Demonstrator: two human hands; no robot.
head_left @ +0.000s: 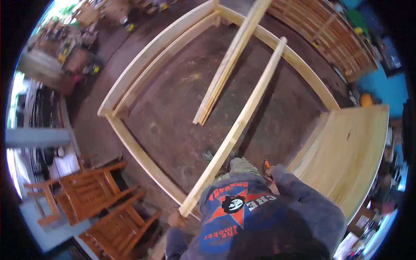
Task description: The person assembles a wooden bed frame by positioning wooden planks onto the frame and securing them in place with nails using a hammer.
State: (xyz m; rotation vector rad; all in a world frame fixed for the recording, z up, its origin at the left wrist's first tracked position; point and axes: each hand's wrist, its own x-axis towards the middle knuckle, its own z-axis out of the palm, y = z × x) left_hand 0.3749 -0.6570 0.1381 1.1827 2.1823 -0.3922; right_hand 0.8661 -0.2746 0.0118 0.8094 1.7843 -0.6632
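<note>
My left hand (176, 219) is at the near end of a long pale wooden rail (236, 130), its fingers against the wood. The rail lies across a large pale wooden frame (147, 162), its far end resting on the frame's far side. My right hand (269, 172) is closed round a tool with an orange part (267, 164), low beside my body; most of the tool is hidden. Two long strips (232, 58) side by side lie over the frame's far side, their near ends inside it. A wide panel (351, 149) forms the frame's right end.
Brown slatted wooden pieces (93, 188) stand at the lower left. Reddish slatted woodwork (323, 30) is at the upper right. Cluttered items (65, 45) line the upper left, and a cardboard box (363, 221) sits at the lower right. Dark floor (177, 99) shows inside the frame.
</note>
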